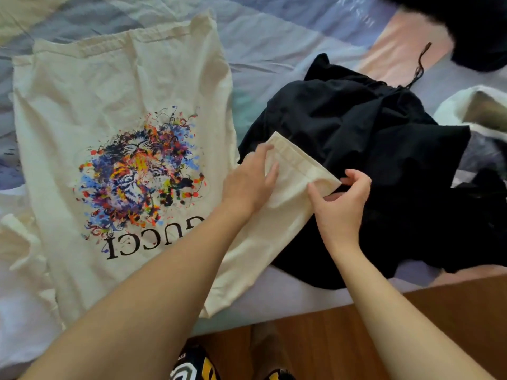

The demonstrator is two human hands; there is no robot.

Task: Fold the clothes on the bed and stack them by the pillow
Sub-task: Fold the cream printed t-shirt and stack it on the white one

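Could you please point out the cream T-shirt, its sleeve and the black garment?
T-shirt [82, 111]: head view, plain chest area above the print.
Sleeve [296, 165]: head view, hemmed cuff between the hands.
Black garment [356, 127]: head view, middle of the pile.

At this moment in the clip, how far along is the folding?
Early. Done: the cream T-shirt lies spread print-up on the bed. In hand: its sleeve lies over the black clothes; the left hand rests flat on it and the right hand pinches its hem corner. Left: folding the shirt, then the unfolded black heap. No stack or pillow is visible.
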